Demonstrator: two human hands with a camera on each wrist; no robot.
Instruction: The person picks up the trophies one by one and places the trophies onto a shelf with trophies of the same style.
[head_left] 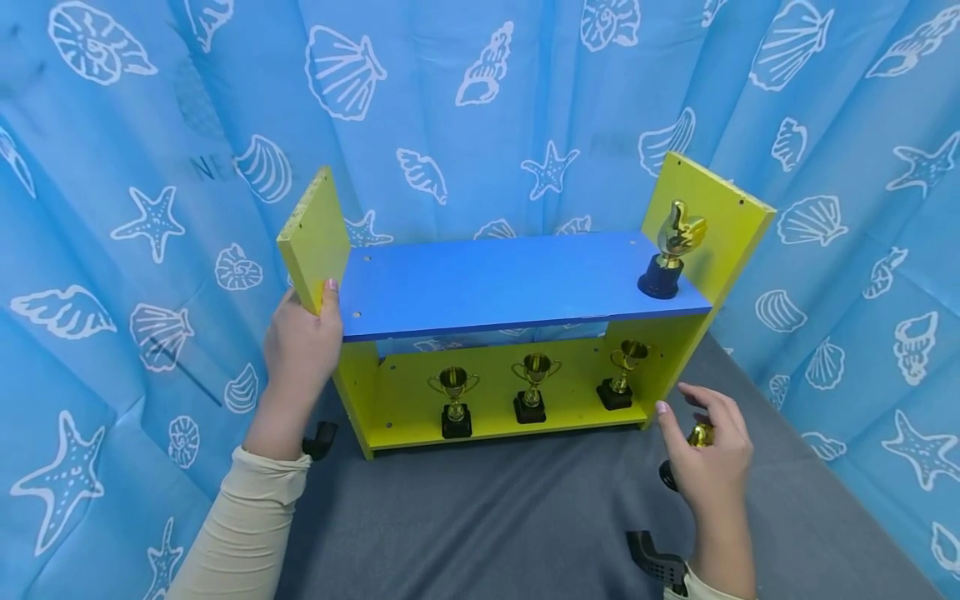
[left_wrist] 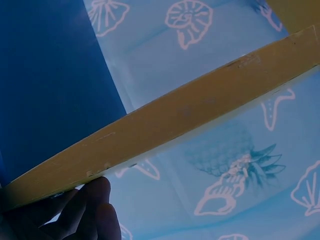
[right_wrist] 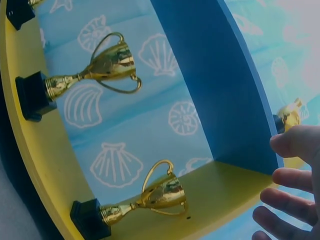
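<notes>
A small shelf has yellow sides and a blue upper board (head_left: 495, 279). My left hand (head_left: 303, 342) grips its left yellow side panel (head_left: 318, 233), thumb on the inner face; in the left wrist view the fingers (left_wrist: 97, 192) curl at the panel's edge. Beside the lower right corner my right hand (head_left: 712, 450) hovers with fingers apart. Partly hidden behind it is another gold trophy (head_left: 701, 435) with a black base. A gold thumbs-up trophy (head_left: 678, 237) stands on the blue board's right end. Three gold cups (head_left: 454, 387) (head_left: 536, 371) (head_left: 628, 358) stand along the yellow bottom board.
Grey cloth (head_left: 480, 517) covers the surface under the shelf. A blue curtain (head_left: 450, 117) printed with white shells and starfish hangs close behind and at both sides. The right yellow side panel (head_left: 720, 212) rises beside the thumbs-up trophy. Black wrist mounts (head_left: 656, 562) show below the hands.
</notes>
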